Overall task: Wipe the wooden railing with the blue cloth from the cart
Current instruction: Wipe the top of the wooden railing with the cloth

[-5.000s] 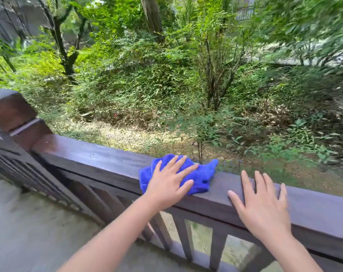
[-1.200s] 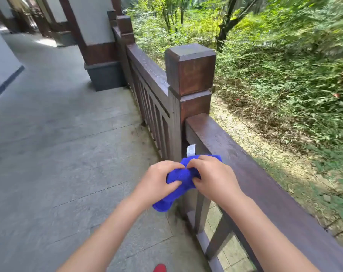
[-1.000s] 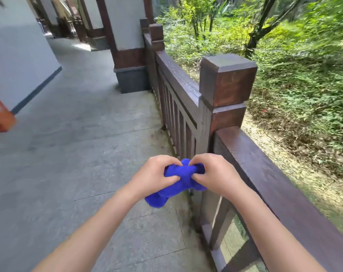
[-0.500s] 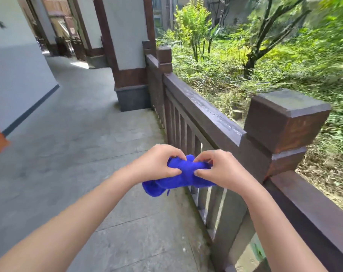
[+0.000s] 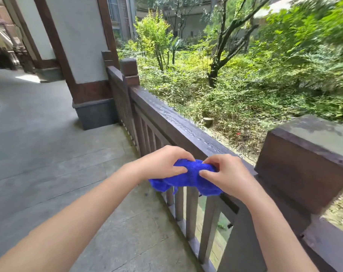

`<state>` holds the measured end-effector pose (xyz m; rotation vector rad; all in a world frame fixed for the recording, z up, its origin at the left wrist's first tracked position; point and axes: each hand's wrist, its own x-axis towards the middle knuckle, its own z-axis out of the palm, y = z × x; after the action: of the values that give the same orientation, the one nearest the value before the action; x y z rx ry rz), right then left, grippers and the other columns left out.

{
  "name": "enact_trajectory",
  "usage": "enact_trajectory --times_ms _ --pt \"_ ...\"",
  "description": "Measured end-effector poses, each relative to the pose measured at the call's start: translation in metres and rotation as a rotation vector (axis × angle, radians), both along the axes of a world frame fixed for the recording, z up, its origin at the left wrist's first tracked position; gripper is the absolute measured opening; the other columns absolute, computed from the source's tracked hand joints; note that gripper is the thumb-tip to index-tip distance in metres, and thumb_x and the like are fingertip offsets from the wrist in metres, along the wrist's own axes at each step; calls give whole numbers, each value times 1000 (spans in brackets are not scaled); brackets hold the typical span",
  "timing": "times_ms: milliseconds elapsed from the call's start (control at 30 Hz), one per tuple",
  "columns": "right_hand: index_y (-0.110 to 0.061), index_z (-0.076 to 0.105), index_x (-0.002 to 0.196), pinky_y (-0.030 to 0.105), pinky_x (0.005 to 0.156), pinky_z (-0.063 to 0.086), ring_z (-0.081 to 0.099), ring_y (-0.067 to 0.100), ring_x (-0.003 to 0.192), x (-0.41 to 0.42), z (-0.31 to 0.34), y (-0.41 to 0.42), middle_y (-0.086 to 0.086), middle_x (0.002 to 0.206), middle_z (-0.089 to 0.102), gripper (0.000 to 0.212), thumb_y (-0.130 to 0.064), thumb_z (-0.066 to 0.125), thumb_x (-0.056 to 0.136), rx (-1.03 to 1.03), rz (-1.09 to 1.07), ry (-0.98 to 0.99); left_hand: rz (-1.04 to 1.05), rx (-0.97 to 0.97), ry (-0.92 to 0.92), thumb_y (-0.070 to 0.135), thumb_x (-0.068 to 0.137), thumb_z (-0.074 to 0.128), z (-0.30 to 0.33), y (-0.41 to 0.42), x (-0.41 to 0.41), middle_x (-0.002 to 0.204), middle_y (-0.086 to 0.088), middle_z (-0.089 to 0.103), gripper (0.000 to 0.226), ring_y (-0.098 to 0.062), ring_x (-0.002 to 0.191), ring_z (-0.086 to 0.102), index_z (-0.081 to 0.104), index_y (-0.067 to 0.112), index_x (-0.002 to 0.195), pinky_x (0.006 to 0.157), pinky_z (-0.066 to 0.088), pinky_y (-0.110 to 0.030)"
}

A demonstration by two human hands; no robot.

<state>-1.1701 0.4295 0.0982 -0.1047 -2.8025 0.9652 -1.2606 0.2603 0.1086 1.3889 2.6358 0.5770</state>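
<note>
The blue cloth (image 5: pixel 188 178) is bunched up between both hands, held in the air just in front of the wooden railing (image 5: pixel 178 124). My left hand (image 5: pixel 162 165) pinches its left end and my right hand (image 5: pixel 228 174) grips its right end. The dark brown top rail runs from a far post (image 5: pixel 129 72) toward me, with wet-looking spots along it. A thick square post (image 5: pixel 304 161) stands just right of my right hand. The cart is not in view.
A grey stone walkway (image 5: pixel 49 154) stretches to the left and back. A white pillar with a dark base (image 5: pixel 84 79) stands at the railing's far end. Beyond the railing lies a garden with shrubs and a tree (image 5: pixel 217 61).
Five seconds ago the cloth lay flat on the rail under my left hand. Since then both hands have lifted and bunched it, and my view has swung left along the railing past the square post.
</note>
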Motion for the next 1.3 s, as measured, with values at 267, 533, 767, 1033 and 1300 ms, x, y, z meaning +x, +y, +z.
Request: enact_trajectory --times_ms 267,533,767,1033,1300 --pt "-20 69 83 34 66 44 58 21 76 -70 21 28 1 77 66 11 -21 61 75 63 -240 78 -185 -4 33 16 79 63 32 57 -105 106 1 65 32 -9 91 52 63 21 111 74 35 -13" --pt "-21 68 83 38 74 50 59 21 80 -100 11 52 3 84 70 14 -19 62 71 97 -540 50 -474 -45 51 20 72 67 23 122 -170 101 3 69 32 -15 91 58 66 25 103 81 43 -27" --pt "-21 69 83 32 72 47 60 22 83 -105 14 59 2 84 69 18 -15 64 68 135 -848 -11 -755 -26 48 20 73 66 21 166 -193 99 1 68 32 -16 85 56 64 22 105 65 36 -10" --pt "-25 61 82 29 64 37 58 22 91 -84 -29 40 0 97 66 11 -31 53 77 175 -1169 -346 -971 -210 -17 13 90 44 -25 190 -170 123 -13 59 34 -26 110 52 53 11 123 84 35 -27" --pt "-16 32 140 32 113 20 23 16 141 -88 -66 25 5 152 30 44 -24 30 97 186 -1114 -211 -772 141 -117 24 97 35 -70 180 -153 137 -4 53 36 -17 127 46 51 14 128 108 31 -33"
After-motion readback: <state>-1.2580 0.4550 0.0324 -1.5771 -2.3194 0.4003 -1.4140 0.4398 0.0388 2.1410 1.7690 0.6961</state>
